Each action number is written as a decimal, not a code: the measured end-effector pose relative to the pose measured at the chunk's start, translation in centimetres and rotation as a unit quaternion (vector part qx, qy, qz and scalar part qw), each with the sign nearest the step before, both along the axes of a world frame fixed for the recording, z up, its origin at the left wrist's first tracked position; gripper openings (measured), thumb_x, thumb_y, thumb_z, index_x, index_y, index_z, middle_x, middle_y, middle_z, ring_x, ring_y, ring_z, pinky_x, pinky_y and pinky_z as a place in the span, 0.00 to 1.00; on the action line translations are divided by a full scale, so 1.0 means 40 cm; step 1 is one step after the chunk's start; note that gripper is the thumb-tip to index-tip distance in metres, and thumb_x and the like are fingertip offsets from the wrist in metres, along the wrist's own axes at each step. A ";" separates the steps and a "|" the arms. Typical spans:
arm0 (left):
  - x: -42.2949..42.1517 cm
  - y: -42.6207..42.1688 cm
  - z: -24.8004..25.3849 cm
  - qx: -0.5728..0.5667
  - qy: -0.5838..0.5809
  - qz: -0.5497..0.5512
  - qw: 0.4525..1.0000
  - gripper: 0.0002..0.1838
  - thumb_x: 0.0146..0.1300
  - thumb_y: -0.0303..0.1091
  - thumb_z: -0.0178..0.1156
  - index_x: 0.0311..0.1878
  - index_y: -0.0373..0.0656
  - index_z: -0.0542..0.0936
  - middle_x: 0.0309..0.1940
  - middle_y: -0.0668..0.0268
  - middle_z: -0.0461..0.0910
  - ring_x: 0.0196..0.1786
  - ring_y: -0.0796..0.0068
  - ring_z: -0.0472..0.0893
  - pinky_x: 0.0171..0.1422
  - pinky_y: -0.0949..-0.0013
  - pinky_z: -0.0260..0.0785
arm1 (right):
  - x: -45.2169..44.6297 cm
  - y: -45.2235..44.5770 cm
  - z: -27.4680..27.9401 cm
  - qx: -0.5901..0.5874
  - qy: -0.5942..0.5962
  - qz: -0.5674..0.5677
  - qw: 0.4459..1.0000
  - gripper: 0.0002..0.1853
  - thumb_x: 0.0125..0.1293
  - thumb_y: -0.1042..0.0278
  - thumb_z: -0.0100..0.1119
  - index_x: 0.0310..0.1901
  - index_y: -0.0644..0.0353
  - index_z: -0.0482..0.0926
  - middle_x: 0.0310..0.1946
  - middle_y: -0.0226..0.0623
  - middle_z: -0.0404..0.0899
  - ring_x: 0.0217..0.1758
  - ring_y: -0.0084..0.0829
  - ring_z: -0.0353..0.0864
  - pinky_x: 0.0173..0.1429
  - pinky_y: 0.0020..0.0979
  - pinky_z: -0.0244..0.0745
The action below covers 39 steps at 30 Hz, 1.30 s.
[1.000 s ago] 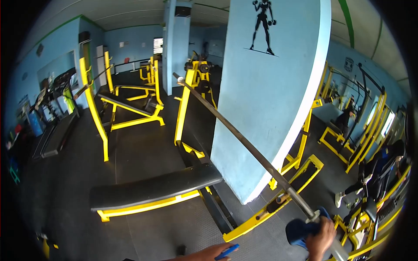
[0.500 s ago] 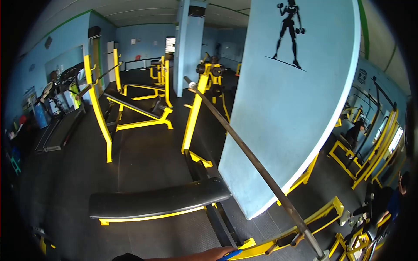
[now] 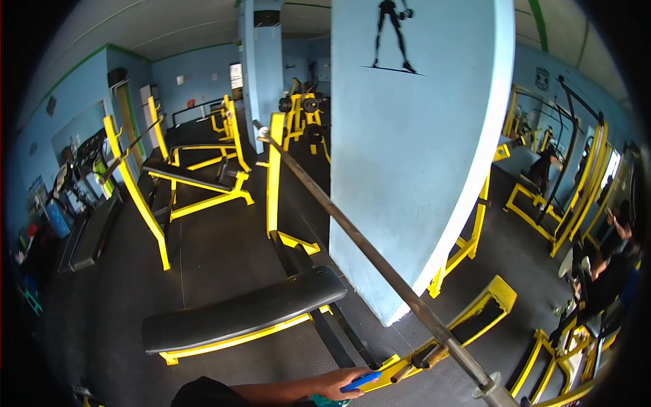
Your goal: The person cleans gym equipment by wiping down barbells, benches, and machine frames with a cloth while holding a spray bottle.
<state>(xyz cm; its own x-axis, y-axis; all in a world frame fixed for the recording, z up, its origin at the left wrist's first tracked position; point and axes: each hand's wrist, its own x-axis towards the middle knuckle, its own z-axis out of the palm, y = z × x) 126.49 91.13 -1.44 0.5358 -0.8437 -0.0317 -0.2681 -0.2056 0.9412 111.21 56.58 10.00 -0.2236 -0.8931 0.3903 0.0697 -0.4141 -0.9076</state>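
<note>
My left hand (image 3: 342, 384) reaches in from the bottom edge, its dark-sleeved arm coming from the left. Its fingers are closed around a blue object (image 3: 360, 381) with a long narrow top. Teal-green material shows just under the hand, but I cannot tell whether it is part of the same object. A bare steel barbell (image 3: 366, 245) slants across the view, its far end at a yellow upright (image 3: 272, 183). The hand is beside the near yellow frame (image 3: 388, 373), left of the barbell's near end. My right hand is out of view.
A black padded bench (image 3: 244, 308) lies left of the barbell. A blue pillar (image 3: 407, 169) stands behind the bar. Another yellow-framed bench (image 3: 196, 178) and a treadmill (image 3: 91, 234) are further left. At right, a person (image 3: 614, 264) is among yellow machines.
The view has shifted right and down, so the pillar and racks sit further left. My left hand has come further into view with the blue object.
</note>
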 end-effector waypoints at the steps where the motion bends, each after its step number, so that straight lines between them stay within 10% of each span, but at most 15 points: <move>1: -0.003 -0.016 0.004 0.008 0.000 -0.011 1.000 0.29 0.66 0.41 0.60 0.66 0.42 0.63 0.58 0.53 0.72 0.57 0.57 0.74 0.62 0.60 0.68 | 0.053 0.056 0.029 0.024 -0.033 0.033 0.999 0.31 0.67 0.39 0.37 0.41 0.64 0.77 0.38 0.43 0.80 0.35 0.34 0.82 0.47 0.42 0.83; 8: -0.056 -0.056 0.006 -0.014 -0.008 0.018 1.000 0.29 0.66 0.38 0.59 0.66 0.42 0.62 0.54 0.55 0.72 0.52 0.63 0.75 0.56 0.61 0.68 | 0.187 0.187 -0.013 0.071 -0.264 0.161 0.948 0.17 0.68 0.58 0.56 0.50 0.63 0.75 0.47 0.43 0.78 0.46 0.36 0.81 0.51 0.38 0.82; 11: -0.066 -0.032 -0.015 0.004 0.038 0.013 0.999 0.28 0.67 0.37 0.59 0.67 0.42 0.62 0.56 0.55 0.72 0.55 0.63 0.74 0.59 0.60 0.67 | 0.155 0.204 -0.057 -0.130 0.064 0.087 0.986 0.17 0.74 0.62 0.49 0.57 0.64 0.73 0.53 0.47 0.77 0.50 0.37 0.81 0.54 0.40 0.80; 12: -0.060 -0.024 -0.027 -0.004 0.032 0.003 0.999 0.28 0.67 0.37 0.58 0.67 0.42 0.62 0.57 0.55 0.72 0.58 0.62 0.74 0.60 0.60 0.67 | 0.133 0.220 -0.052 0.041 -0.133 0.199 0.970 0.19 0.75 0.58 0.44 0.55 0.65 0.75 0.54 0.51 0.76 0.51 0.43 0.81 0.58 0.45 0.76; 18: 0.011 0.050 -0.025 -0.037 0.037 0.045 0.998 0.28 0.66 0.36 0.61 0.66 0.41 0.63 0.60 0.55 0.73 0.64 0.61 0.72 0.66 0.62 0.65 | 0.068 0.144 0.002 -0.113 0.187 0.077 0.973 0.22 0.76 0.56 0.42 0.55 0.66 0.76 0.55 0.52 0.76 0.53 0.46 0.79 0.63 0.48 0.71; 22: 0.089 0.148 -0.022 -0.119 -0.001 0.044 0.992 0.28 0.67 0.35 0.60 0.66 0.40 0.63 0.58 0.54 0.73 0.60 0.60 0.75 0.64 0.63 0.67 | 0.101 0.174 0.066 -0.085 0.448 0.043 0.889 0.23 0.76 0.54 0.40 0.54 0.66 0.76 0.55 0.52 0.75 0.54 0.48 0.78 0.65 0.50 0.68; 24: 0.141 0.227 -0.031 -0.110 0.011 0.035 0.993 0.28 0.66 0.36 0.61 0.66 0.40 0.64 0.59 0.55 0.73 0.61 0.60 0.74 0.65 0.62 0.66 | 0.171 0.231 0.106 0.035 0.644 0.067 0.762 0.24 0.76 0.53 0.39 0.54 0.66 0.76 0.55 0.53 0.75 0.55 0.49 0.78 0.67 0.51 0.66; 26: 0.194 0.309 -0.032 -0.113 -0.008 0.028 0.993 0.28 0.65 0.37 0.61 0.65 0.40 0.65 0.59 0.56 0.74 0.62 0.60 0.74 0.66 0.61 0.64 | 0.228 0.272 0.024 -0.322 0.520 -0.081 0.787 0.21 0.73 0.54 0.43 0.44 0.64 0.79 0.44 0.57 0.80 0.56 0.52 0.74 0.65 0.53 0.61; 28: 0.244 0.399 -0.049 -0.111 0.029 0.062 0.991 0.27 0.64 0.37 0.62 0.63 0.40 0.67 0.57 0.56 0.75 0.61 0.59 0.75 0.65 0.60 0.64 | 0.240 0.173 -0.180 -0.319 0.362 -0.043 0.875 0.21 0.65 0.65 0.56 0.58 0.63 0.70 0.53 0.50 0.73 0.58 0.49 0.72 0.65 0.43 0.61; 32: 0.340 0.529 -0.055 -0.043 0.006 0.052 0.998 0.28 0.61 0.34 0.65 0.62 0.41 0.69 0.55 0.58 0.77 0.60 0.65 0.76 0.65 0.64 0.65 | 0.306 0.484 -0.030 0.048 0.296 0.070 0.951 0.24 0.76 0.55 0.44 0.58 0.71 0.71 0.54 0.52 0.74 0.56 0.41 0.71 0.65 0.38 0.61; 34: 0.391 0.559 -0.037 -0.020 0.004 0.054 0.998 0.27 0.61 0.35 0.63 0.62 0.39 0.68 0.54 0.54 0.77 0.59 0.59 0.76 0.63 0.61 0.66 | 0.255 0.484 -0.063 -0.069 0.162 0.140 0.974 0.29 0.76 0.49 0.38 0.64 0.68 0.67 0.61 0.50 0.68 0.66 0.41 0.66 0.67 0.43 0.62; 39: 0.504 0.524 -0.010 -0.057 -0.017 0.011 0.998 0.26 0.61 0.36 0.63 0.60 0.39 0.69 0.54 0.54 0.77 0.56 0.57 0.78 0.62 0.62 0.68 | 0.455 0.627 0.123 -0.229 0.429 0.128 0.864 0.20 0.63 0.63 0.53 0.52 0.71 0.73 0.60 0.58 0.63 0.65 0.54 0.65 0.66 0.50 0.60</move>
